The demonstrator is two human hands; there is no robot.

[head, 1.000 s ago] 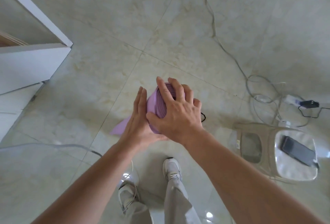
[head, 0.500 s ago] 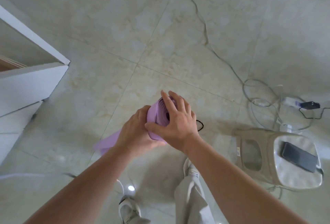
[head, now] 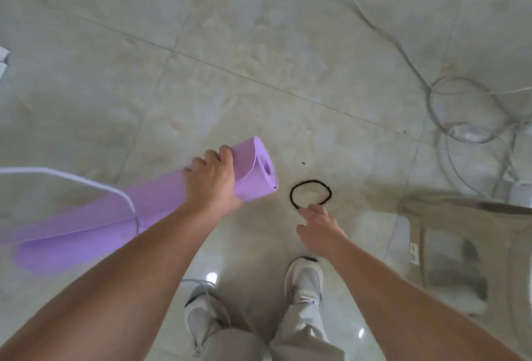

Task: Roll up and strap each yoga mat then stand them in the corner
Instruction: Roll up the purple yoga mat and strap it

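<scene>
Down on the pale marble-tile floor, head view: L hand has its fingers wrapped round the purple rolled foam yoga mat near its spiral end, the roll running off low to the left, far end blurred, w/ a thin white cable crossing in front. R hand grips nothing, fingers loosely out, index tip at the near edge of the thin black elastic loop strap, which lies flat on the tile just right of the mat's end; touching or not, can't tell. Grey-white sneakers show below, a beige plastic stool at right, grey cables looped beyond it.
</scene>
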